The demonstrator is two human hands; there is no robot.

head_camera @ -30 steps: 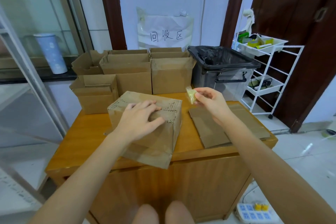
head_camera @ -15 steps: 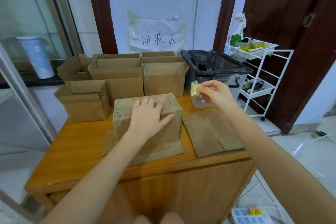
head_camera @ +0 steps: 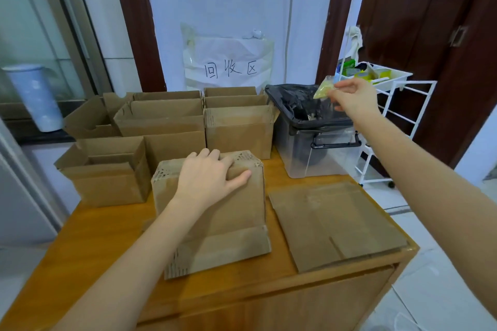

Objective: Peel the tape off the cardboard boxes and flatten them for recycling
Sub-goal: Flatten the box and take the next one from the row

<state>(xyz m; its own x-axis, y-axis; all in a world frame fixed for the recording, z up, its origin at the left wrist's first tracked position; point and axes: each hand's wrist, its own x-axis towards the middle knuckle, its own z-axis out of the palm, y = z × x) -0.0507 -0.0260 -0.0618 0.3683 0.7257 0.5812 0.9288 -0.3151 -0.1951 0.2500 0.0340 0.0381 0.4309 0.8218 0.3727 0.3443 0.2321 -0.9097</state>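
The right hand [head_camera: 352, 99] pinches a wad of tape [head_camera: 324, 88] in its fingers, directly above the bin [head_camera: 317, 126]; the left hand [head_camera: 207, 179] rests flat on the box [head_camera: 215, 212].

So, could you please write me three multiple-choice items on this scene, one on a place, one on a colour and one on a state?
1. Where is the wad of tape?
A. on the table
B. above the bin
C. in the cart

2. What colour is the bin liner?
A. black
B. white
C. blue

3. How is the left hand?
A. resting on the box
B. hanging idle
C. pinching tape

Answers: 1 B, the right hand pinches it over the bin; 2 A, the liner is black; 3 A, its fingers lie over the box.
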